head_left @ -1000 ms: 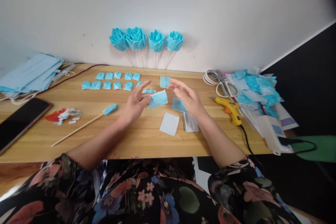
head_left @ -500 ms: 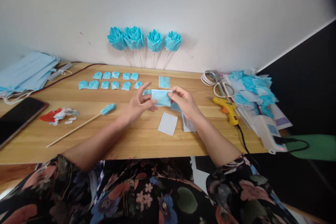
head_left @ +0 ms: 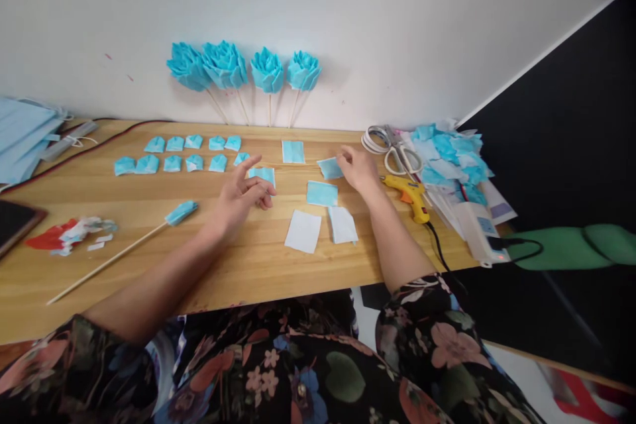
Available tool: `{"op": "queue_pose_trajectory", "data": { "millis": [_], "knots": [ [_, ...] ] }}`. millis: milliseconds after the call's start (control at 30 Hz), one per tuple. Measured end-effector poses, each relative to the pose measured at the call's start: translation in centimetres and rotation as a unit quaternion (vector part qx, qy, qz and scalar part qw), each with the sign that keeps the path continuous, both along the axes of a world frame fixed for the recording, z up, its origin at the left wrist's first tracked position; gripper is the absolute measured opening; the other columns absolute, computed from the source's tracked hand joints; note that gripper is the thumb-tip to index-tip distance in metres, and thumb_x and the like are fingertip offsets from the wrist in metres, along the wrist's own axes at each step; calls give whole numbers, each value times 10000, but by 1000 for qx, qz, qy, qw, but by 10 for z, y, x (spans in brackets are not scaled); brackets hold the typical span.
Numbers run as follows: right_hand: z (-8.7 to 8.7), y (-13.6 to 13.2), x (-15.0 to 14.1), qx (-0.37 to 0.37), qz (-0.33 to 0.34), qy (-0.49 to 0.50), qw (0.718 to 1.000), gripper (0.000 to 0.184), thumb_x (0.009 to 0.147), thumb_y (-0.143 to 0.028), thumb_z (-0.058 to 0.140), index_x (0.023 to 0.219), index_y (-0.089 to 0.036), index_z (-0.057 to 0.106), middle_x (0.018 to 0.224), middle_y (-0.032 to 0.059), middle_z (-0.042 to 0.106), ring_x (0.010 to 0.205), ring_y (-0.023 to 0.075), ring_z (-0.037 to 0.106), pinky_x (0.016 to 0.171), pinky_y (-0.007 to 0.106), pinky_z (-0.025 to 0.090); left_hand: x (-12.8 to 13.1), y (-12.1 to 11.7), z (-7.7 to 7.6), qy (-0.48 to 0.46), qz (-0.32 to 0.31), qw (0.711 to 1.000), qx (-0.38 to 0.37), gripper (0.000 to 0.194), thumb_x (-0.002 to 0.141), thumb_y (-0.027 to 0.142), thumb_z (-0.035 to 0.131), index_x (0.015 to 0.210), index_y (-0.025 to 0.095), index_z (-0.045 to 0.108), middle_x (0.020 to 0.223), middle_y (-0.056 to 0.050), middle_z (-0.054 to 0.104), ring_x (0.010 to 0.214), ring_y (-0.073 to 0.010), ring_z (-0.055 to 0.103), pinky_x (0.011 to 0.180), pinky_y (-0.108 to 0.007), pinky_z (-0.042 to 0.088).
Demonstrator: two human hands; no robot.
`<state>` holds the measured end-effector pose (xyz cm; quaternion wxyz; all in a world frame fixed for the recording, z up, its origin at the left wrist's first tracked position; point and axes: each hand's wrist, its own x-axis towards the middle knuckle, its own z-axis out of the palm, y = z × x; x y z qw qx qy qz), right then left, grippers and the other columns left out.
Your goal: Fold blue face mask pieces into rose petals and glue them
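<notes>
My right hand (head_left: 360, 169) pinches the edge of a blue mask-fabric piece (head_left: 329, 168), close over the table. My left hand (head_left: 243, 197) hovers with its fingers apart and holds nothing. Just beyond its fingers lies another blue fabric piece (head_left: 263, 175), partly covered by them. A flat blue rectangle (head_left: 322, 194) rests between my hands, with a blue square (head_left: 293, 152) farther back. Nearer to me are a white square (head_left: 303, 232) and a second white piece (head_left: 342, 225). Several folded blue petals (head_left: 172, 163) stand in two rows at left.
Several blue fabric flowers (head_left: 268, 71) on sticks lean against the wall. At right are scissors (head_left: 403, 158), tape (head_left: 375, 140), a yellow glue gun (head_left: 411, 197), fabric scraps (head_left: 450, 156) and a power strip (head_left: 479, 232). A stick with a blue bud (head_left: 181, 212), scraps and a phone (head_left: 18, 222) lie left.
My right hand has moved right with a blue piece, away from my left hand. The left hand's fingers have come off the fabric. The view has shifted to the right.
</notes>
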<state>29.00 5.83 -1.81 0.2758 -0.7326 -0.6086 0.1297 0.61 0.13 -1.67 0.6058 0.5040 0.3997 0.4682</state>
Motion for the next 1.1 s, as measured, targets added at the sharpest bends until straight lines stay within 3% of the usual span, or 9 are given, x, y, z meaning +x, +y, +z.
{"op": "queue_pose_trajectory", "data": {
  "millis": [67,167,300,467,700,900,1100],
  "knots": [
    [1,-2,1,9,10,-51,999,451,896,-335,542,1285,-122,622,1197,205,694,1178,386,615,1026,544,421,0,1,-1,0,2,1000,4,652,823,228,632,1421,165,379,777,-1,677,609,-123,602,609,-286,481],
    [7,-5,2,95,46,-102,989,471,925,-296,508,1356,-114,562,1352,213,613,1297,370,536,1101,545,366,-1,2,-2,-1,6,1000,12,612,822,233,621,1389,177,398,765,4,674,608,-128,605,600,-287,485],
    [18,-12,2,143,74,-132,978,314,925,-234,500,1182,-169,669,1140,128,730,1104,288,644,1017,455,444,-5,6,-2,1,25,999,39,560,810,225,611,1340,194,434,748,15,667,591,-129,605,582,-282,483],
    [27,-25,-6,101,161,-102,977,145,890,-239,578,861,-206,717,869,39,758,810,200,670,806,336,467,-13,14,2,23,87,991,96,527,799,187,603,1310,192,476,746,12,667,592,-124,593,585,-277,493],
    [33,-33,-18,14,270,-140,953,115,877,-201,623,815,-217,719,874,26,762,804,187,663,790,323,413,-19,24,4,40,137,982,120,404,787,166,616,1190,166,579,743,4,679,610,-107,593,581,-241,497],
    [40,-27,-54,-7,293,-200,935,161,924,-218,582,896,-213,740,966,62,764,939,233,670,816,346,394,-20,25,6,35,154,979,127,345,797,170,602,1142,160,603,737,4,673,606,-101,592,578,-236,490],
    [32,-22,-110,-92,262,-218,936,282,931,-433,566,858,-197,703,924,88,752,817,231,654,597,308,327,-23,24,12,17,179,973,143,314,801,186,606,1114,165,605,756,2,674,630,-106,602,600,-241,489]
  ]
}}
